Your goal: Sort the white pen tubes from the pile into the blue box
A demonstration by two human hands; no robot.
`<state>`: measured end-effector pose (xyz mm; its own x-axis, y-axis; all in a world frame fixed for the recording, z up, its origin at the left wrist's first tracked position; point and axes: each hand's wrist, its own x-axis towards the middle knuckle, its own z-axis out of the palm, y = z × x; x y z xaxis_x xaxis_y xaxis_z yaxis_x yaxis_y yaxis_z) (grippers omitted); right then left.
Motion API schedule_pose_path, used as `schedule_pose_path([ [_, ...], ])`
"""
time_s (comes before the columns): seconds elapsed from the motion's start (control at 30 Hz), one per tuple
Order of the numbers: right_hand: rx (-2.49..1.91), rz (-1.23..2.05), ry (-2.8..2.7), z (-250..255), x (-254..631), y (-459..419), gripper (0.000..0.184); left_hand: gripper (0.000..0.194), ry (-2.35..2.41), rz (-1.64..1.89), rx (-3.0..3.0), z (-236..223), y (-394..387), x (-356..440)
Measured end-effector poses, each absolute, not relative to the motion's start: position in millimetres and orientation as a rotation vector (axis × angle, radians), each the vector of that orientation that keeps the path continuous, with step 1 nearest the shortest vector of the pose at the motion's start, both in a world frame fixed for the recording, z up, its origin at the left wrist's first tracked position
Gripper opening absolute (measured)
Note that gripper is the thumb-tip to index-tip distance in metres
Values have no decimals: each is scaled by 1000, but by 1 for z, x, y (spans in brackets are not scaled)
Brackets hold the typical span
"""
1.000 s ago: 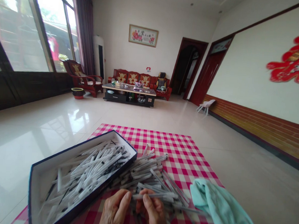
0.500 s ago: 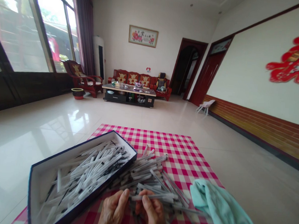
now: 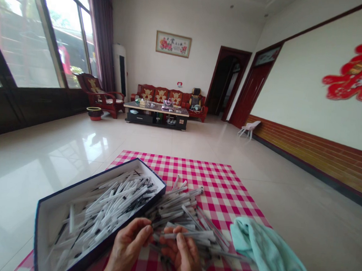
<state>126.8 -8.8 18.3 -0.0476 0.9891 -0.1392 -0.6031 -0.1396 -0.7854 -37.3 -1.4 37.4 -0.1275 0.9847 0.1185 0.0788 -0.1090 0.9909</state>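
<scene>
Closed in a pinch at the left hand (image 3: 126, 245), thumb to forefinger, any contents too small to tell; clamped between thumb and fingers at the right hand (image 3: 187, 257), slim whitish tubes (image 3: 203, 235), nearly level. From the left, a blue-rimmed box (image 3: 47, 215) with loose pale tubes (image 3: 111, 205) inside, set slantwise on the pink checked covering (image 3: 224, 182). Just beside the box, the left hand, tips near the left end of the held tubes but apart. Best to pinch lightly there and line up straight with the tube end, to avoid bending. Beyond the right hand, a loose heap (image 3: 176, 205) of similar tubes. Steady the held ones close to the left end, clear of the heap. Farthest right, crumpled, a mint-green cloth (image 3: 263, 244), near the heap's edge.
</scene>
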Motion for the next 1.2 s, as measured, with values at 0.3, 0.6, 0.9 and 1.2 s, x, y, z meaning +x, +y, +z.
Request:
schedule_pose_path([
  [0.3, -780, 1536, -659, 14, 126, -9, 26, 17, 2333, 1367, 1955, 51, 5, -83],
  [0.6, -796, 1522, -662, 14, 125, -9, 28, 20, 2136, 1333, 2285, 47, 2, -75],
  [0.9, -715, 1570, -689, 18, 128, -11, 22, 15, 1392, 1157, 2289, 42, -11, -21],
  [1.2, -763, 1539, -692, 21, 131, -9, 28, 19, 1403, 1157, 2021, 56, -9, -36],
])
